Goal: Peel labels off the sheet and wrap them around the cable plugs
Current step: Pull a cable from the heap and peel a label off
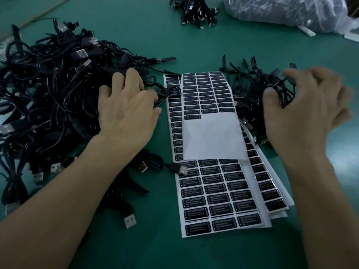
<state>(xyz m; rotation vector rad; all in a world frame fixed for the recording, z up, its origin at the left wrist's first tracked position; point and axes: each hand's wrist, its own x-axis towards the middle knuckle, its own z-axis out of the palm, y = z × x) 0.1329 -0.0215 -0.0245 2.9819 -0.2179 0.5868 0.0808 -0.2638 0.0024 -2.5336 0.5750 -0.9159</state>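
Your left hand (128, 107) lies on the big pile of black USB cables (48, 84), fingers bent down into it. I cannot tell if it holds one. The label sheets (213, 191) lie flat on the green tabletop (194, 45) between your hands. Your right hand (303, 113), blurry, grabs cables in the small pile (252, 88).

Factory packing bench — green work mat (194, 47), big heaps of identical black USB cables (48, 94), stacked sheets (213, 191) of the same printed label, another cable bundle (194, 10) and a bulk plastic bag (281, 10) at the far edge
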